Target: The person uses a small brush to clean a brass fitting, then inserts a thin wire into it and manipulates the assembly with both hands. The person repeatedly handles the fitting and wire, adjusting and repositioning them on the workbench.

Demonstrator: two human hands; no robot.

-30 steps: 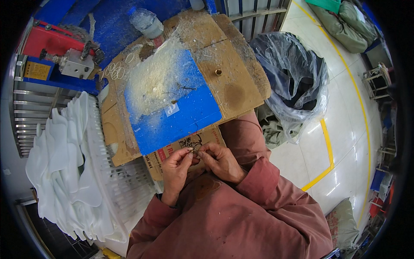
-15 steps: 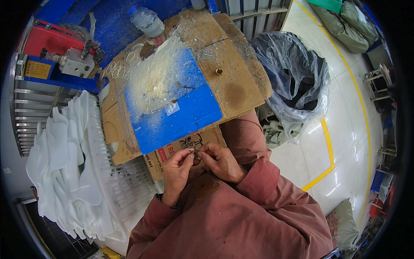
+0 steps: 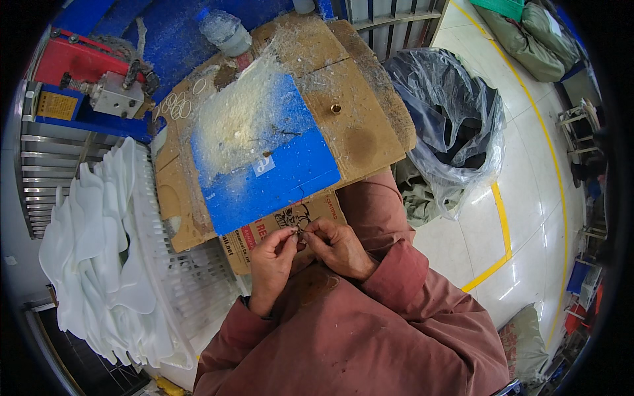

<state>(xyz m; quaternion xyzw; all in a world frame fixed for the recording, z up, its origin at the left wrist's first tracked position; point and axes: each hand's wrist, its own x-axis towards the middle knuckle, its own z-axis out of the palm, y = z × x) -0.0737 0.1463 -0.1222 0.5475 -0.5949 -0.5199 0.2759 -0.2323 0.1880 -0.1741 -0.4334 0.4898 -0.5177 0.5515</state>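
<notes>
My left hand and my right hand meet over my lap, just off the near edge of the work surface. Thumb and fingers of both are pinched together, fingertips touching or nearly so. Between them is something small and thin, too tiny to name. Just beyond the fingertips lies a printed cardboard box. Past it, a blue sheet rests on cardboard, covered in part by a heap of pale shavings. A few dark thin bits lie on the heap's edge.
White curved plastic parts fill a white crate at left. A red and metal machine stands behind. Thin rings, a small brass ring and a plastic bottle sit on the cardboard. A bin with a clear liner stands right.
</notes>
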